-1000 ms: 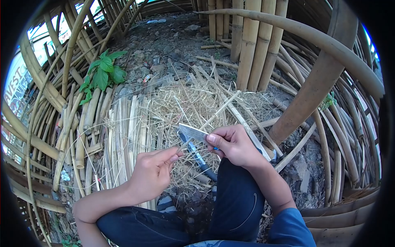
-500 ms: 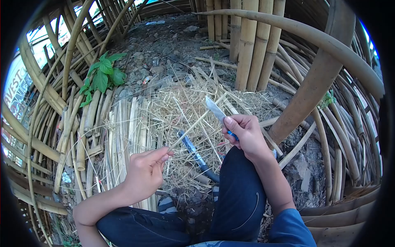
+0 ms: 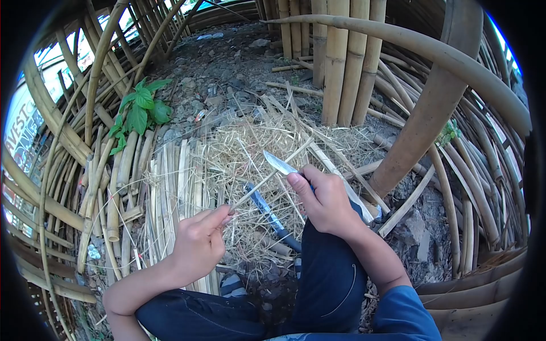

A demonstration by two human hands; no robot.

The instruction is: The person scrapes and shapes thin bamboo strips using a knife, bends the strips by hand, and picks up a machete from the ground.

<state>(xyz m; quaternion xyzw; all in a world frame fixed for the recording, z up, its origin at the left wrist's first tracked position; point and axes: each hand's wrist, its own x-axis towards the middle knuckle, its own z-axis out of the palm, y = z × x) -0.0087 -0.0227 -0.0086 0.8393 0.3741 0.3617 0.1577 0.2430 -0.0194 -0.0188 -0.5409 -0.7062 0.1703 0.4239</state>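
My left hand pinches the near end of a thin bamboo strip, which slants up and away to the right. In my right hand is a knife, its blade pointing up and left across the strip. Most of the handle is hidden by my fingers. Below the strip, a long tool with a blue and silver wrapped part and a dark end lies on a heap of bamboo shavings. My right hand is just above my right knee.
Split bamboo slats lie left of the shavings. A thick bamboo post leans at the right, with a bent pole crossing overhead. Upright poles stand behind. A green plant grows at the left among stones.
My right hand has moved left and toward me, and the knife blade has swung down to point more leftward, nearer my left hand. My left hand keeps its pinch on the strip.
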